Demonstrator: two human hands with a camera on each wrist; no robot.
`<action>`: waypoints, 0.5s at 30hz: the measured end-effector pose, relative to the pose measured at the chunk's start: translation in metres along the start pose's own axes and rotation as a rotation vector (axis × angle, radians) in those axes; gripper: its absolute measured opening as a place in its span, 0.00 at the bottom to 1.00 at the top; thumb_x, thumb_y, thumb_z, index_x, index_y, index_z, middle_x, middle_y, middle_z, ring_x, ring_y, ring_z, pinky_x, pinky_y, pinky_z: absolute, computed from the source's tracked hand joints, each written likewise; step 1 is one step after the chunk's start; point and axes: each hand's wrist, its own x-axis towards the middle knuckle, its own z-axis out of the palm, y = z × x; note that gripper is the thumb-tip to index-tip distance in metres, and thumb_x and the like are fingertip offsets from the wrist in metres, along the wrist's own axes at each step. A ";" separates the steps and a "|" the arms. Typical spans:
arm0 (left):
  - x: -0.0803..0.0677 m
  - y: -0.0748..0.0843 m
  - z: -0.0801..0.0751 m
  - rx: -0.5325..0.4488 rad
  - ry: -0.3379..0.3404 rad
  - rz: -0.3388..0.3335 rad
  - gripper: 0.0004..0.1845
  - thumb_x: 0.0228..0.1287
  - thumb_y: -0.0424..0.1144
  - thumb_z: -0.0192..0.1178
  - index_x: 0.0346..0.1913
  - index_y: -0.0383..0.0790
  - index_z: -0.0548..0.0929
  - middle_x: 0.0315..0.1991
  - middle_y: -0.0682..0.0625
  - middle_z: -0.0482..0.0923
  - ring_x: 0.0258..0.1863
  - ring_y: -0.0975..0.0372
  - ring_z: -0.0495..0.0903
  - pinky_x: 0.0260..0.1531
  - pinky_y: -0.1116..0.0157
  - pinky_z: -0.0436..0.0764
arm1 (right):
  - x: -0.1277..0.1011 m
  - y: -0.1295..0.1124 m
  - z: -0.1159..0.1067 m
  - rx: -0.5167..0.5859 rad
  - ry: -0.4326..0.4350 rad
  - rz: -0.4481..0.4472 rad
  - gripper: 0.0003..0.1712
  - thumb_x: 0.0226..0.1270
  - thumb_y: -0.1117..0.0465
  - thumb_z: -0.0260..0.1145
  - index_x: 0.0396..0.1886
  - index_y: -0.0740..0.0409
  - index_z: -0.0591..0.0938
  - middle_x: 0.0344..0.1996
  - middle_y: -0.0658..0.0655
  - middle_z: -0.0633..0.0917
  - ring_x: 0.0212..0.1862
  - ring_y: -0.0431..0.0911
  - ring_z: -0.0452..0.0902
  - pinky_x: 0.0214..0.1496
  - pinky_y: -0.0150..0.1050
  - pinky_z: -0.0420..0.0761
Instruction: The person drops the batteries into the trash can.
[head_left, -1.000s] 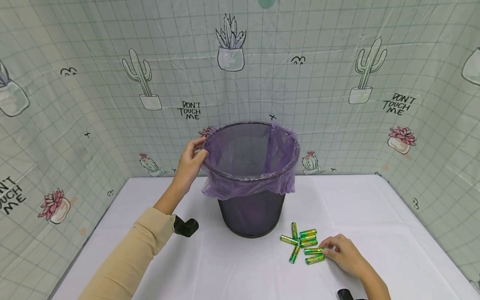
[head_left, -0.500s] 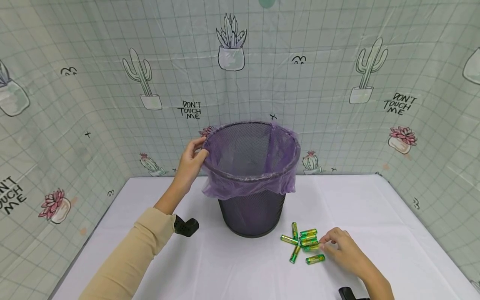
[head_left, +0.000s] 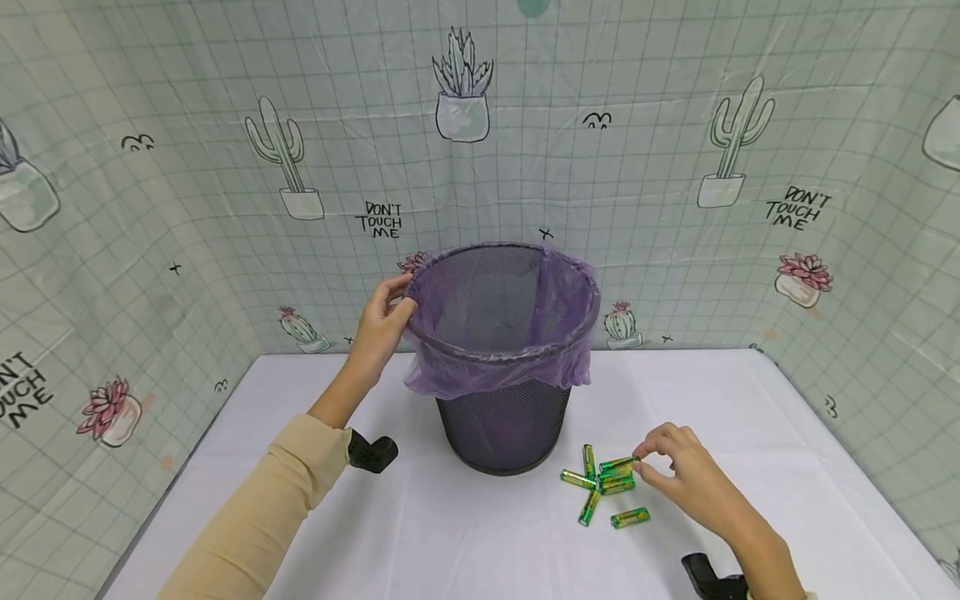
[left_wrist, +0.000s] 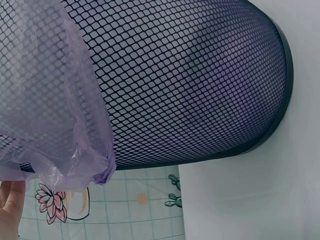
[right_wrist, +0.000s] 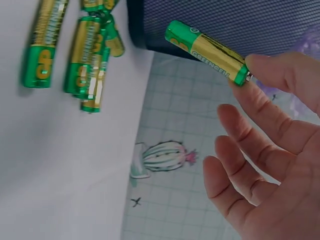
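On the white bench (head_left: pixel 750 400), near the right side, the right hand (head_left: pixel 686 475) pinches one green and gold battery (head_left: pixel 617 463) by its end, between thumb and first finger; its other fingers are spread loose. The battery is lifted just above the small pile of green and gold batteries (head_left: pixel 603 492), close to the foot of the black mesh bin (head_left: pixel 502 425).

From the right wrist view, the held battery (right_wrist: pixel 207 52) looks small, hard and smooth. It should be light and stiff, but a bit slippery, so a pinch round its middle would hold better than one at the tip.

Its long side runs left to right, with the free end toward the bin and the pinched end toward the hand. It lies nearly flat.

Farther left, the left hand (head_left: pixel 378 325) grips the bin's rim, fingers curled over the thin purple plastic bag (head_left: pixel 495 375) that lines it.
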 end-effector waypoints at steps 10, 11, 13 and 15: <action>0.001 -0.001 0.000 0.004 0.005 0.008 0.27 0.63 0.34 0.45 0.67 0.38 0.62 0.63 0.42 0.65 0.58 0.53 0.70 0.43 0.73 0.70 | 0.014 -0.023 -0.026 -0.025 0.075 -0.119 0.02 0.60 0.61 0.64 0.33 0.52 0.81 0.41 0.52 0.77 0.46 0.46 0.66 0.40 0.39 0.74; 0.001 -0.001 0.000 0.002 0.004 0.008 0.27 0.63 0.34 0.45 0.67 0.38 0.62 0.63 0.42 0.65 0.58 0.53 0.70 0.43 0.74 0.70 | 0.016 -0.026 -0.029 -0.026 0.089 -0.139 0.02 0.60 0.61 0.65 0.33 0.52 0.81 0.41 0.52 0.77 0.46 0.46 0.66 0.40 0.39 0.73; 0.001 -0.001 0.000 -0.001 0.003 0.008 0.27 0.63 0.34 0.45 0.67 0.38 0.62 0.63 0.42 0.65 0.58 0.52 0.70 0.42 0.74 0.70 | 0.019 -0.031 -0.036 -0.028 0.113 -0.173 0.02 0.59 0.61 0.65 0.32 0.51 0.81 0.41 0.52 0.77 0.45 0.45 0.65 0.40 0.39 0.73; 0.001 -0.002 0.000 -0.005 0.002 0.006 0.27 0.63 0.34 0.45 0.67 0.38 0.62 0.63 0.42 0.65 0.58 0.53 0.70 0.42 0.74 0.70 | 0.022 -0.036 -0.042 -0.034 0.139 -0.204 0.02 0.58 0.62 0.66 0.31 0.51 0.81 0.41 0.51 0.77 0.46 0.44 0.65 0.41 0.40 0.72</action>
